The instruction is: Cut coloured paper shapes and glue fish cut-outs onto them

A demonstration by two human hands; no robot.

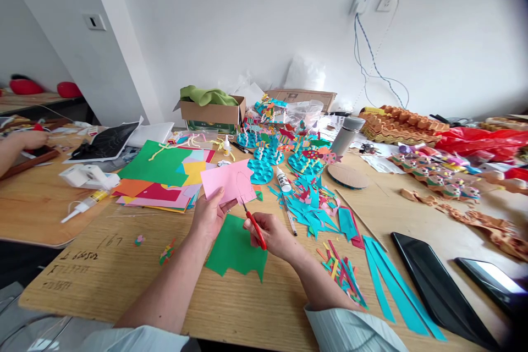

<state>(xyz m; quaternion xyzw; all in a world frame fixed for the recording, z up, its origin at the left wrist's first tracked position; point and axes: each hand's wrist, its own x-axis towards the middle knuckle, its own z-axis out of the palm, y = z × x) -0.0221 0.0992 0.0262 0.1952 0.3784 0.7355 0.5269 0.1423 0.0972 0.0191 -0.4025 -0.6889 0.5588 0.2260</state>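
Plain pink on the paper, save for a thin drawn outline — red on the handles of the scissors. Flat green on the sheet beneath. Turquoise on the long strips and most scraps. Light brown, wood-grained, for the tabletop. Black with pale web lines on the print — pale blue, faintly striped, on the sleeves.

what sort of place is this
Probably a craft room or small handicraft workshop: the left hand holds pink paper against red scissors in the right hand, coloured sheets lie stacked on the table, and decorated paper fish stand toward the back.
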